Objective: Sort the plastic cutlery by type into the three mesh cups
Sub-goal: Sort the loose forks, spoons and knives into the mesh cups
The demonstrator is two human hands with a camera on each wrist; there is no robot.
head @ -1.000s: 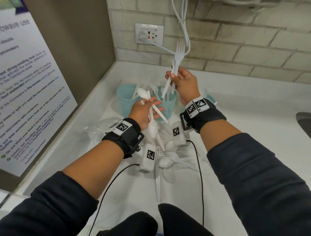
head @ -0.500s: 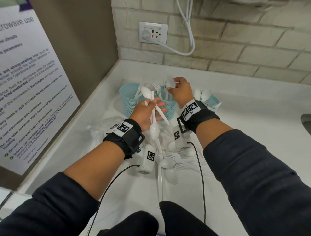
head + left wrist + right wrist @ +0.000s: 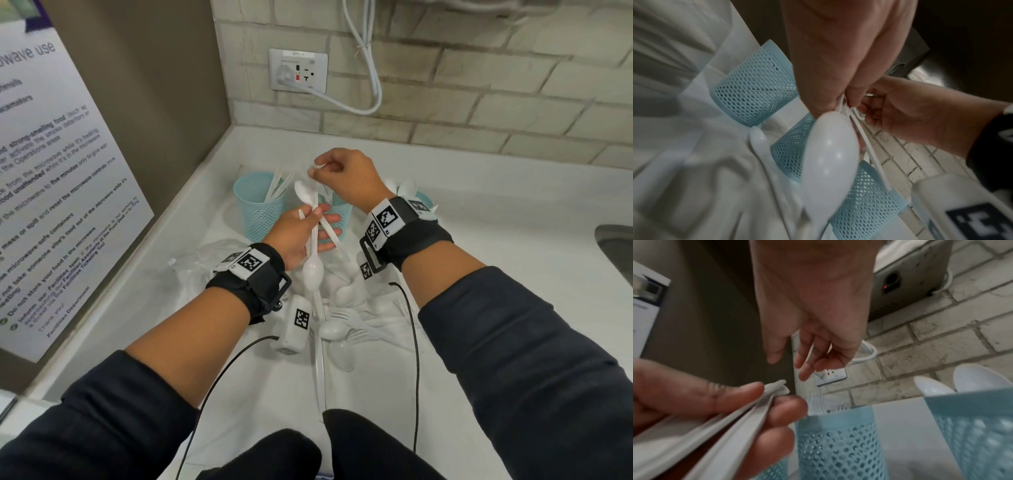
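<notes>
My left hand (image 3: 318,222) grips a small bunch of white plastic spoons (image 3: 312,270) by their handles, just in front of the cups; one spoon bowl (image 3: 830,162) fills the left wrist view. Three light-blue mesh cups stand in a row by the wall. The left cup (image 3: 260,205) holds knives, the middle cup (image 3: 342,214) holds forks (image 3: 816,400), and the right cup (image 3: 424,199) holds spoons and is mostly hidden by my right wrist. My right hand (image 3: 329,168) hovers over the middle cup with fingers (image 3: 805,360) loose and holding nothing.
A pile of loose white cutlery (image 3: 346,325) lies on the white counter (image 3: 496,222) under my wrists, beside a clear plastic bag (image 3: 202,260). A brown panel with a notice (image 3: 51,188) bounds the left. A socket with cable (image 3: 298,70) is on the brick wall. A sink edge (image 3: 616,250) is at right.
My right hand brought the raised forks down into the middle cup and let them go. The left hand keeps its spoons in nearly the same place.
</notes>
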